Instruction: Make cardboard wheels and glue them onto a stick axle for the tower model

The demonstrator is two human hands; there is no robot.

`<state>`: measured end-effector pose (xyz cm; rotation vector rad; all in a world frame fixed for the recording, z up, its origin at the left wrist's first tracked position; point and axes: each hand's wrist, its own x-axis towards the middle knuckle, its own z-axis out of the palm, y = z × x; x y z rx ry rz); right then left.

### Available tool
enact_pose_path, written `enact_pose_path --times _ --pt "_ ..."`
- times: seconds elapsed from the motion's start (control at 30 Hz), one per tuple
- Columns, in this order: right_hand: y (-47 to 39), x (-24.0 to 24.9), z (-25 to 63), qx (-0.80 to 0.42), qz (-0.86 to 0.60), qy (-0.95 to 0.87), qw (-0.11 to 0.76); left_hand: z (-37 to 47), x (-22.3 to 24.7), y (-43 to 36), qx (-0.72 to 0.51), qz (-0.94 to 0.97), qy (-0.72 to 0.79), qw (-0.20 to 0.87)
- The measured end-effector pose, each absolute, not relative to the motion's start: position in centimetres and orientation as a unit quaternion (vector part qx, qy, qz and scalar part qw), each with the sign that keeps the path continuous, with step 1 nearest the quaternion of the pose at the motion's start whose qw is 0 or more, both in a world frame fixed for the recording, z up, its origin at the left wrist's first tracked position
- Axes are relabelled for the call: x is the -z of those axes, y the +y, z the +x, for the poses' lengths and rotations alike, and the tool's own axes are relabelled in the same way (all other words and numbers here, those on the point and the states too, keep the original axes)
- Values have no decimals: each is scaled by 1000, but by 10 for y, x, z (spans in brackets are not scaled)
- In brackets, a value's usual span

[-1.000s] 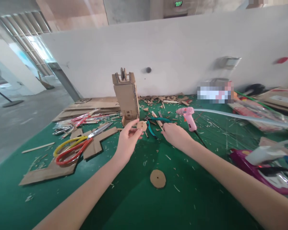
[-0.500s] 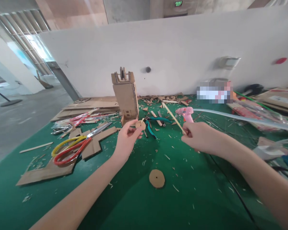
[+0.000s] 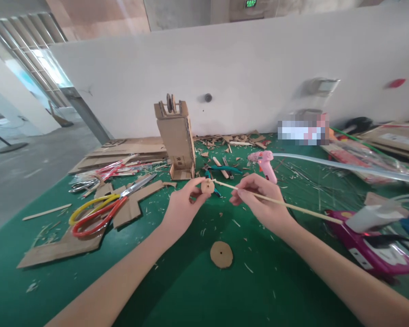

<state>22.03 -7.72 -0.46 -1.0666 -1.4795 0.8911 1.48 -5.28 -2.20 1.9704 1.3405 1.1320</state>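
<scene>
Between the thumb and fingers of my left hand (image 3: 184, 204) is a small round cardboard disc (image 3: 207, 186) with a hole in its middle. My right hand (image 3: 259, 200) pinches a long thin wooden stick (image 3: 300, 209), which slants down to the right. The stick's left tip is at the disc's upper right edge; whether they touch I cannot tell. A larger cardboard disc (image 3: 221, 254) with a centre hole lies flat on the green table below my hands. Behind my left hand stands a tall cardboard tower (image 3: 175, 141) with a small wheel on top.
Red-and-yellow-handled scissors (image 3: 105, 209) lie on cardboard scraps at the left. Teal-handled pliers (image 3: 225, 170) lie beyond my hands. A pink glue gun (image 3: 264, 161) stands behind my right hand, and a magenta power strip (image 3: 371, 254) with plugs sits at the right.
My right hand has moved left and turned the stick, bringing its tip from pointing away at the back to the small disc. My left hand has shifted slightly right with the disc.
</scene>
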Motion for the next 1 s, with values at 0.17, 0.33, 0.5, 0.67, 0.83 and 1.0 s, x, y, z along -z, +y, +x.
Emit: enact_pose_path --times 0.17,0.33,0.5,0.67,0.83,1.0 --pt "-74 5 227 -327 -467 -598 563 13 24 -49 -432 702 509 247" --pt "-67 11 230 -298 -525 -633 484 11 25 -46 -453 684 505 267" --pt "-59 17 237 -73 -535 -728 422 8 27 -46 -473 672 497 278" --pt "-63 11 240 102 -459 -817 335 10 23 -47 -474 659 494 309" --pt "-78 4 232 53 -507 -826 239 15 14 -48 -523 516 420 533" --pt "-81 7 225 6 -504 -820 269 14 9 -47 -504 345 341 715"
